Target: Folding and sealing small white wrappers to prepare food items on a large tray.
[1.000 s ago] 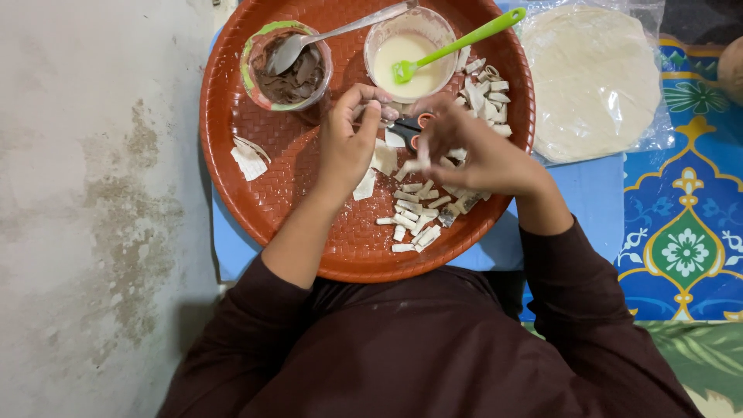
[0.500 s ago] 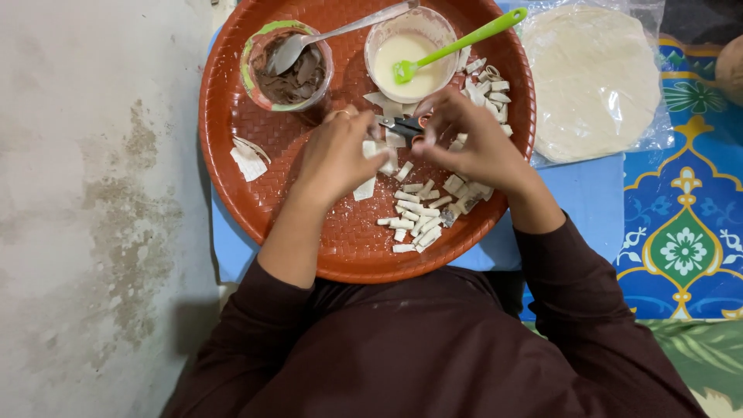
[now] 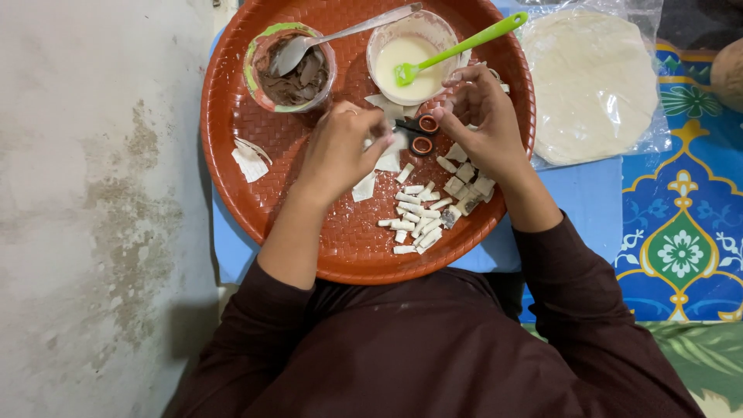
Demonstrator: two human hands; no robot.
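left hand (image 3: 337,151) pinches dough strip (image 3: 389,145) mid frame | right hand (image 3: 480,116) curled, grip unclear | scissors (image 3: 418,133) lie between both hands

A home, with food being prepared on the floor. A round red-brown tray (image 3: 232,155) lies on a blue mat (image 3: 588,201). Left of the tray is bare, stained concrete floor (image 3: 93,217); right of it, a patterned blue-and-green rug (image 3: 681,248) and bagged flatbreads (image 3: 592,81).
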